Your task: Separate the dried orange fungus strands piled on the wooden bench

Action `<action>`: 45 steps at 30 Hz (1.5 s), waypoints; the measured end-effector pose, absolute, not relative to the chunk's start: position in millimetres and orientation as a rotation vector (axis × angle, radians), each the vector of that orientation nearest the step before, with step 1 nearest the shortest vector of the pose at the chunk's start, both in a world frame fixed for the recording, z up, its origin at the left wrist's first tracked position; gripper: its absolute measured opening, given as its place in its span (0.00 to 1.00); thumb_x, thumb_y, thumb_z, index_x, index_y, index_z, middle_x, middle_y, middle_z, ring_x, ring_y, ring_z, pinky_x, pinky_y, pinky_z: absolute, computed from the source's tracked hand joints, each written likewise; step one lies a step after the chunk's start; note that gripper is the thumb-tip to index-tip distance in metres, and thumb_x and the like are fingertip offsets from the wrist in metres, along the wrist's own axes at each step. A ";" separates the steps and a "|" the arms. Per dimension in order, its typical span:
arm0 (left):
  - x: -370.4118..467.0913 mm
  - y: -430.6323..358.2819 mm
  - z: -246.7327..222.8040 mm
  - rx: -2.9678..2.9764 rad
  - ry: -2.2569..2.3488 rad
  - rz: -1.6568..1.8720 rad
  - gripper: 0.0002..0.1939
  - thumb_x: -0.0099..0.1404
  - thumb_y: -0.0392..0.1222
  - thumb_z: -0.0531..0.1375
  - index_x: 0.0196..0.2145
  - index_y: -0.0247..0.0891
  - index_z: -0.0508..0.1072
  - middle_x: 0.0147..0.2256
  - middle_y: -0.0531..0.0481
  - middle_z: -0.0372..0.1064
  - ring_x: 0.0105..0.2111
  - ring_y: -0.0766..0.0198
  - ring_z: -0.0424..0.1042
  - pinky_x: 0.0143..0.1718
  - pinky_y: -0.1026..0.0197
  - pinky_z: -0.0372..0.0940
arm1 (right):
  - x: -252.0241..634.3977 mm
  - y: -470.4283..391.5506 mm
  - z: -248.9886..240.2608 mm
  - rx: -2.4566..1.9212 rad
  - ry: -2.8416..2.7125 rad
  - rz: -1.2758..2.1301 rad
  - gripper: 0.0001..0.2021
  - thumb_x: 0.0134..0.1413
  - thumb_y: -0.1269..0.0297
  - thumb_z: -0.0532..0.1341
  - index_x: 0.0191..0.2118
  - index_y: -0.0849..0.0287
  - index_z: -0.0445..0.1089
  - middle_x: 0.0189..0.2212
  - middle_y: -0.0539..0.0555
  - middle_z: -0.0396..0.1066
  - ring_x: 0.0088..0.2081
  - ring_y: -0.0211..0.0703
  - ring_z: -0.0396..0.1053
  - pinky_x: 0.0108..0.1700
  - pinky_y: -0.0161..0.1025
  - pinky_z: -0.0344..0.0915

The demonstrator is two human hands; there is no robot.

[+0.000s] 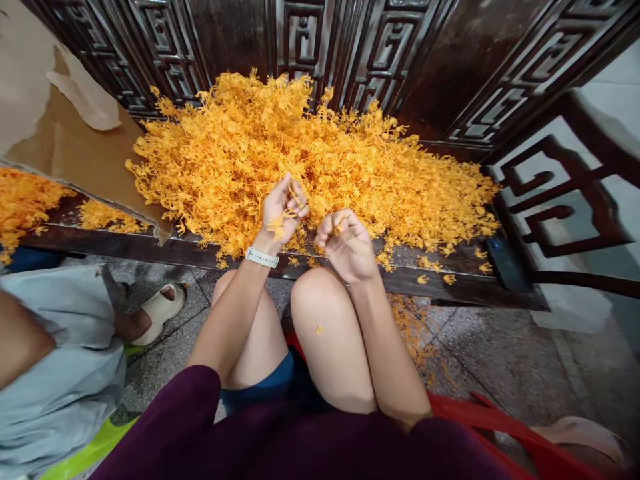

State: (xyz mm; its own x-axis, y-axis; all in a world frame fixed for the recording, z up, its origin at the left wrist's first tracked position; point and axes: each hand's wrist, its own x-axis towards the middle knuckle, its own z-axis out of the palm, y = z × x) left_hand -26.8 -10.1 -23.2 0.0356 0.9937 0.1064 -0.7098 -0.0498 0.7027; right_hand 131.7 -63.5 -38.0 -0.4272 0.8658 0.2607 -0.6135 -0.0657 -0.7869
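A large heap of small orange plastic pieces with thin, leg-like prongs covers the dark wooden bench. Just in front of it, my left hand, with a pale watch band on its wrist, is closed around one or more of these pieces; prongs stick out at the fingers and lie across the palm. To its right, my right hand is turned palm up with the fingertips pinched on a small orange piece. The two hands are apart. A tiny orange bit shows over my right thigh.
A cardboard sheet divides this heap from another orange pile at left. Beside me sits a person in light trousers. A dark phone-like object lies at the bench's right end. Orange scraps litter the floor.
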 end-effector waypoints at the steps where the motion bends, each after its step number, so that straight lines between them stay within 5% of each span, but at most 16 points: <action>1: -23.8 -11.1 -24.0 0.844 0.587 1.528 0.18 0.73 0.53 0.59 0.32 0.35 0.70 0.27 0.50 0.61 0.25 0.73 0.61 0.26 0.67 0.57 | 134.4 -62.2 -36.5 -0.347 -1.021 1.706 0.24 0.60 0.55 0.68 0.41 0.62 0.51 0.38 0.53 0.56 0.37 0.33 0.59 0.38 0.31 0.61; 2: -20.6 -12.2 -24.9 0.982 0.627 1.552 0.17 0.72 0.55 0.60 0.38 0.37 0.74 0.37 0.48 0.69 0.30 0.72 0.66 0.30 0.67 0.61 | 137.1 -61.4 -35.2 -0.350 -0.973 1.700 0.26 0.59 0.54 0.69 0.41 0.61 0.50 0.39 0.54 0.55 0.37 0.32 0.58 0.38 0.31 0.61; 4: -14.7 -14.7 -27.0 1.185 0.632 1.517 0.21 0.74 0.60 0.56 0.52 0.44 0.75 0.53 0.45 0.70 0.36 0.69 0.72 0.35 0.64 0.65 | 140.9 -61.8 -33.1 -0.345 -0.916 1.702 0.27 0.59 0.54 0.68 0.41 0.61 0.47 0.38 0.54 0.52 0.36 0.32 0.55 0.37 0.31 0.58; 7: -8.6 -18.6 -32.5 1.399 0.703 1.332 0.30 0.75 0.65 0.47 0.63 0.47 0.69 0.52 0.44 0.72 0.29 0.70 0.68 0.33 0.62 0.63 | 141.5 -64.2 -30.3 -0.350 -0.945 1.696 0.28 0.60 0.52 0.65 0.39 0.62 0.43 0.33 0.53 0.43 0.33 0.33 0.47 0.35 0.32 0.53; 11: -4.1 -20.7 -42.7 1.866 0.969 1.246 0.26 0.78 0.60 0.46 0.54 0.38 0.72 0.44 0.43 0.73 0.36 0.66 0.70 0.40 0.62 0.61 | 140.3 -66.0 -26.5 -0.372 -0.984 1.671 0.28 0.63 0.50 0.60 0.37 0.62 0.40 0.30 0.52 0.36 0.30 0.34 0.43 0.32 0.33 0.48; 15: -4.7 -15.3 -47.4 2.086 1.234 1.218 0.22 0.78 0.57 0.47 0.39 0.38 0.69 0.29 0.48 0.65 0.27 0.67 0.61 0.33 0.60 0.49 | 138.9 -66.1 -28.9 -0.349 -0.991 1.698 0.23 0.66 0.53 0.59 0.36 0.62 0.44 0.29 0.51 0.35 0.28 0.33 0.44 0.30 0.32 0.47; 21: -22.7 3.5 -55.7 2.150 1.423 1.339 0.21 0.77 0.57 0.49 0.37 0.39 0.69 0.26 0.49 0.60 0.25 0.66 0.53 0.32 0.59 0.41 | 123.6 -89.9 -17.5 -0.452 -1.520 1.571 0.16 0.69 0.59 0.62 0.35 0.66 0.60 0.28 0.51 0.54 0.28 0.27 0.52 0.30 0.30 0.49; 26: -54.3 31.9 -64.2 1.818 1.491 1.585 0.25 0.77 0.62 0.48 0.34 0.38 0.64 0.24 0.52 0.54 0.24 0.68 0.52 0.31 0.59 0.44 | 117.5 -121.1 14.2 -0.075 -1.932 1.772 0.07 0.70 0.68 0.60 0.41 0.67 0.65 0.32 0.51 0.66 0.32 0.25 0.61 0.36 0.27 0.58; 30: -58.8 37.3 -62.6 1.565 1.339 1.721 0.30 0.72 0.68 0.53 0.31 0.37 0.64 0.25 0.51 0.55 0.26 0.69 0.53 0.32 0.59 0.48 | 126.9 -112.7 12.0 0.035 -2.366 1.717 0.11 0.72 0.63 0.59 0.46 0.67 0.70 0.37 0.54 0.71 0.38 0.27 0.68 0.41 0.28 0.63; 35: -48.2 21.4 -57.6 1.537 1.293 1.681 0.29 0.71 0.68 0.55 0.32 0.36 0.69 0.25 0.52 0.55 0.26 0.70 0.53 0.32 0.60 0.49 | 160.6 -76.1 -0.5 -0.084 -1.430 1.739 0.14 0.71 0.56 0.58 0.41 0.63 0.71 0.35 0.56 0.68 0.31 0.30 0.64 0.32 0.29 0.64; 40: -47.1 18.1 -57.4 1.573 1.323 1.642 0.29 0.71 0.67 0.55 0.31 0.35 0.70 0.24 0.53 0.54 0.25 0.70 0.53 0.31 0.60 0.46 | 197.7 -34.1 -7.2 -0.355 -0.730 1.550 0.32 0.66 0.35 0.53 0.51 0.64 0.68 0.60 0.64 0.64 0.58 0.41 0.66 0.58 0.38 0.70; 45: -44.1 17.0 -56.6 1.627 1.286 1.647 0.30 0.72 0.64 0.57 0.25 0.36 0.59 0.23 0.53 0.49 0.24 0.70 0.49 0.30 0.59 0.44 | 192.2 -33.8 -25.0 -0.511 -0.666 1.575 0.27 0.64 0.42 0.60 0.56 0.60 0.65 0.59 0.59 0.63 0.48 0.36 0.68 0.49 0.35 0.72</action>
